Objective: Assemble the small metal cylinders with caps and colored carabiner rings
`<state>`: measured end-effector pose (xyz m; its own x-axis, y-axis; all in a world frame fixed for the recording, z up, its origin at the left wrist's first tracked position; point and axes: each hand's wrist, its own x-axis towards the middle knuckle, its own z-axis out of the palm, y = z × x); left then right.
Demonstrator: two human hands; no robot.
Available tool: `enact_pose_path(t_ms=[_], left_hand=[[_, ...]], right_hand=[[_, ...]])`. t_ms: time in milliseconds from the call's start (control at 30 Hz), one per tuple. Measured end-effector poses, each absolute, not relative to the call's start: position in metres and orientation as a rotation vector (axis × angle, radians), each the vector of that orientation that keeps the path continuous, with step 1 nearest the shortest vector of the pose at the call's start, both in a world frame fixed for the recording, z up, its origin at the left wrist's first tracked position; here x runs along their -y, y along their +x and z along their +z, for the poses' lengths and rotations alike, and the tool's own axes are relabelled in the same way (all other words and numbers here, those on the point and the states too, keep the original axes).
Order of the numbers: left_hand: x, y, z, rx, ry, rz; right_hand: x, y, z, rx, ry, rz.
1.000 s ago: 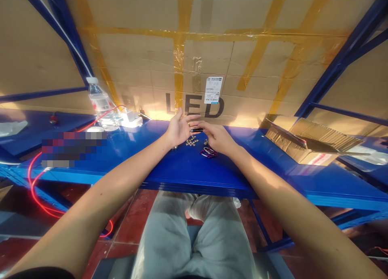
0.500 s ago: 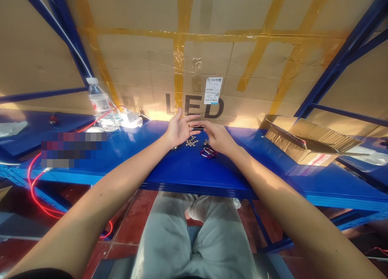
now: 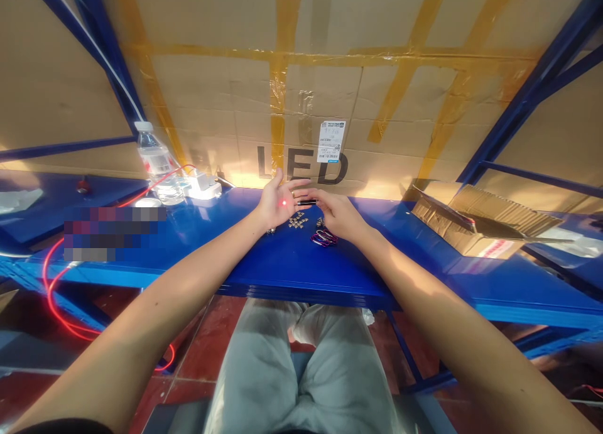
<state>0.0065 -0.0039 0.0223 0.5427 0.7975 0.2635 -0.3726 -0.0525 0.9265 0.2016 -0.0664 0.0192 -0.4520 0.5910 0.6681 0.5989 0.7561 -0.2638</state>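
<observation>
My left hand [image 3: 276, 206] is held palm up over the blue table, its fingers stretched out. A bright red light dot shows on its palm. My right hand [image 3: 342, 214] pinches a slim black laser pointer [image 3: 307, 202], whose front end points left at that palm. The fingertips of both hands come close together around it. Below the hands, several small brass-coloured metal pieces [image 3: 298, 220] lie scattered. More small metal parts [image 3: 321, 222] sit by the right fingers, partly hidden. Nearer to me rests a small coil of thin coloured wires [image 3: 324, 237].
On the blue table [image 3: 292, 264], a water bottle [image 3: 160, 170] and a white plug block [image 3: 203, 186] stand at the left. A red cable [image 3: 47, 283] hangs over the front edge. An open cardboard box [image 3: 490, 242] sits right; a large taped carton [image 3: 226, 107] rises behind.
A red light dot has appeared on my left palm. Both hands and the laser pointer have stayed almost in place.
</observation>
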Motion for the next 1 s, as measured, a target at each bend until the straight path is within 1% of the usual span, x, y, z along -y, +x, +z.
enact_pose_path(t_ms=[367,667,800,900,1000], left_hand=[[-0.002,0.006,0.020,-0.325,1.135,0.948],[0.009,0.006,0.026,-0.512,1.439,1.017],[0.008,0.006,0.026,-0.536,1.475,1.027],[0.004,0.007,0.024,-0.559,1.500,1.047],[0.000,0.008,0.022,-0.669,1.680,1.098]], right_hand=[[0.066,0.201,0.020,2.163,-0.869,-0.015],[0.069,0.200,0.022,2.153,-0.921,0.035],[0.067,0.203,0.021,2.118,-0.949,0.048],[0.063,0.208,0.018,2.039,-1.026,0.064],[0.057,0.212,0.013,1.957,-1.120,0.095]])
